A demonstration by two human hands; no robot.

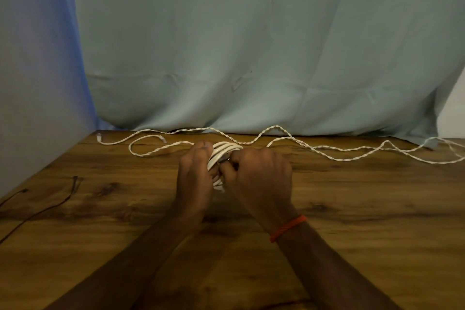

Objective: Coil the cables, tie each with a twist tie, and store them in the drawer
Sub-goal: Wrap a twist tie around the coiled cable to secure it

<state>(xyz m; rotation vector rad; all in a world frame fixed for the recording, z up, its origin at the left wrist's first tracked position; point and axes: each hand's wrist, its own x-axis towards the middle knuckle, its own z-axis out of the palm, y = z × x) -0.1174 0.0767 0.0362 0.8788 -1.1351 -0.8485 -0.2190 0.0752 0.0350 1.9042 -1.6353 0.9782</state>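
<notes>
Grip check: left hand (193, 178) and right hand (261, 176) both clamp the white cable (221, 152) coil. My worry: twisted slack behind coil snags, loops spring loose.

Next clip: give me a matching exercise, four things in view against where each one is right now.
Things
1. white twisted cable
2. thin dark cable
3. orange thread band
4. pale green cloth

Places
a. hanging behind the wooden table
b. lying untouched at the table's left side
c. round the right wrist
d. partly looped in the grip of the left hand and right hand, the rest loose along the far edge

Pairs: 1-d, 2-b, 3-c, 4-a
</notes>
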